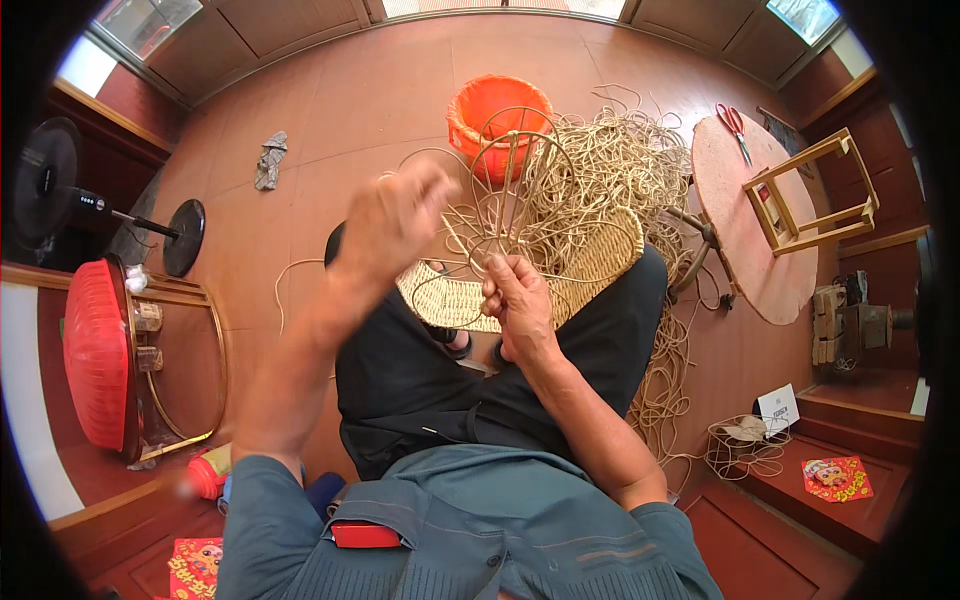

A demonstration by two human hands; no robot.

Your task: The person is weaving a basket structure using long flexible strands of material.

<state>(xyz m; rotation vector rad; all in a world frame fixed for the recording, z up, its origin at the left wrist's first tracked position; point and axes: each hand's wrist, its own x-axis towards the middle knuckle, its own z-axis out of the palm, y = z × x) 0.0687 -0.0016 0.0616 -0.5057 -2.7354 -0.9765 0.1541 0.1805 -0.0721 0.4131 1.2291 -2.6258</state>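
Note:
Between my knees stands a looped wire frame (513,150) with thin rods, rising over a woven straw-coloured piece (600,262) that curves across my lap. My right hand (522,305) is closed in a pinch at the frame's lower end, where strands of cord meet it. Raised to the left of the frame, my left hand (395,220) is smeared by motion. Its fingers look bent, but whether they hold a strand cannot be made out. A large tangled heap of tan cord (615,165) lies just beyond the woven piece, with loose strands running down beside my right leg.
An orange bucket (470,137) stands ahead. To the right, red-handled scissors (733,125) and a small wooden frame (795,243) rest on a round board (715,185). Leftward are a pedestal fan (185,237), a red domed cover (95,355) and a grey cloth (270,162).

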